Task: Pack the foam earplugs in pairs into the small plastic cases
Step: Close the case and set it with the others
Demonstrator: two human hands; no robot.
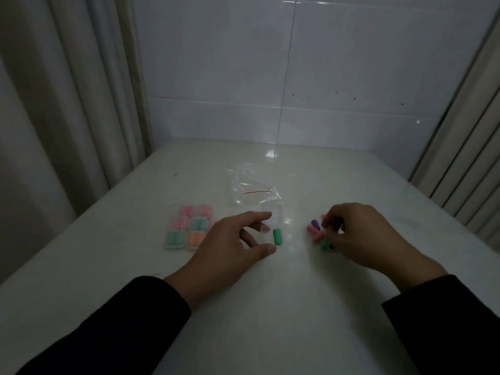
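A green earplug (277, 237) lies on the white table (270, 307), just right of my left hand (230, 247), whose fingers are spread with nothing in them. A small heap of loose earplugs (316, 230), pink, purple and green, lies under the fingertips of my right hand (359, 234). Its fingers are curled over the heap; whether they pinch one is hidden. An empty clear case (273, 212) sits just beyond my left fingers. Several filled cases (186, 228) with pink, green and orange plugs stand in a block to the left.
A crumpled clear plastic bag (251, 185) with a red line lies behind the empty case. A tiled wall closes the table's far side. Curtains (54, 131) hang at the left and right edges.
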